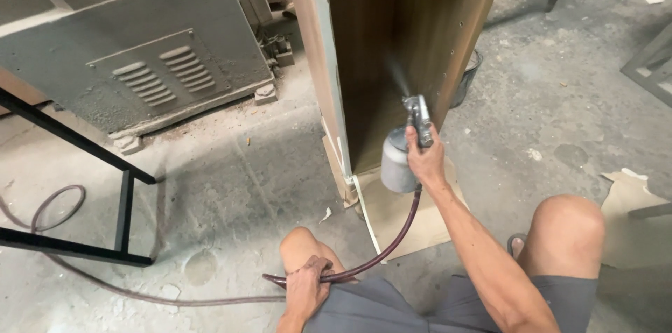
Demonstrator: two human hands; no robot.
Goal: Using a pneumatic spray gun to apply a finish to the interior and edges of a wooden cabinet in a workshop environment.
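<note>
Wood cabinet [392, 39] interior is being sprayed: spray gun [409, 140] gripped by right hand [425, 158], air hose [350, 273] clenched in left hand [308, 289]. Next pass likely needs steady, even sweep.

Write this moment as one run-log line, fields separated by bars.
right hand: grips grey metal spray gun, mist visible | left hand: holds dark red hose | target: inside of brown wooden cabinet

arms: bare, no sleeves | legs: grey shorts [420, 305], knees bare | footwear: possibly a sandal [516, 241]
</note>
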